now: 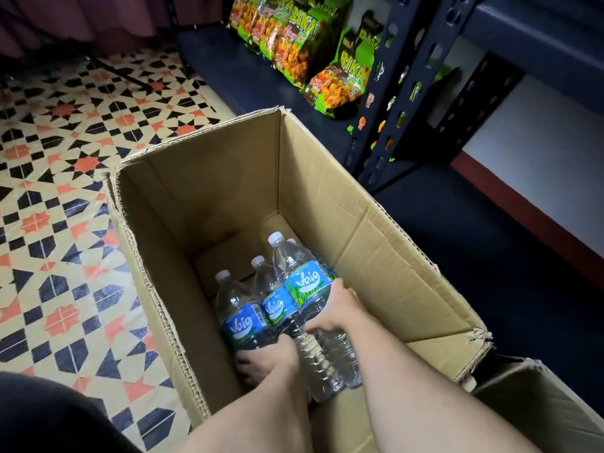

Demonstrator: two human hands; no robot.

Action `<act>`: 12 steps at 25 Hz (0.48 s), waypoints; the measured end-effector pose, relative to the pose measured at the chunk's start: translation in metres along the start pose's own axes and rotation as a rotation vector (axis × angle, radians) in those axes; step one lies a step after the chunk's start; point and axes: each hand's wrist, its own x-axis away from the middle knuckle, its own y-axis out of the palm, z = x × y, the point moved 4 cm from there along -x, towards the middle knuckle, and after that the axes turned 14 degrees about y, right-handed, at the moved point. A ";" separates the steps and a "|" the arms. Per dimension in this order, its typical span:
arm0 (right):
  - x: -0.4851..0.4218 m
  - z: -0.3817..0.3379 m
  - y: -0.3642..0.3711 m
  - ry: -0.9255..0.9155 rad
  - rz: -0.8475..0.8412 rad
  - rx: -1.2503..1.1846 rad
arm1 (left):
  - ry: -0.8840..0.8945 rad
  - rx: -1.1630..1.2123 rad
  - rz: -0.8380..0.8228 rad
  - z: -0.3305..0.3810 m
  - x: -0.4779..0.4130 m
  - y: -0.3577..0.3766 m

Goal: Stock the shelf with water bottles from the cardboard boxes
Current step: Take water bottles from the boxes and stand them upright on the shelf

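Both hands inside cardboard box [376, 223]: left hand [261, 364] grips bottle [240, 318] at 7 o'clock, right hand [333, 310] grips raised bottle [304, 289] (caps toward 12); shelf [248, 80] at 1 o'clock.

Open-topped cardboard box [327, 178], far half bare and free to reach; near end crowded by water bottles [291, 302]. Lowest dark shelf [228, 76] clear left of snack bags [294, 47]; uprights [392, 93] blocking right.

The single head view looks steeply down, close, into an open cardboard box [327, 178] on a tiled floor [58, 178].
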 end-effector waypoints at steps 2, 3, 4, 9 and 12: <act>0.001 -0.001 0.002 0.000 0.000 -0.020 | -0.050 0.027 -0.052 -0.007 -0.012 -0.001; 0.002 0.000 0.002 0.003 0.000 -0.028 | -0.047 0.010 -0.090 -0.010 -0.016 -0.002; 0.002 -0.001 0.002 0.004 -0.002 -0.035 | -0.031 0.000 -0.107 -0.012 -0.022 -0.003; 0.005 0.001 0.004 -0.002 -0.001 -0.051 | 0.005 -0.085 -0.091 -0.005 -0.027 -0.003; 0.007 -0.003 0.002 0.002 0.054 -0.001 | 0.015 -0.105 -0.062 0.001 -0.024 -0.003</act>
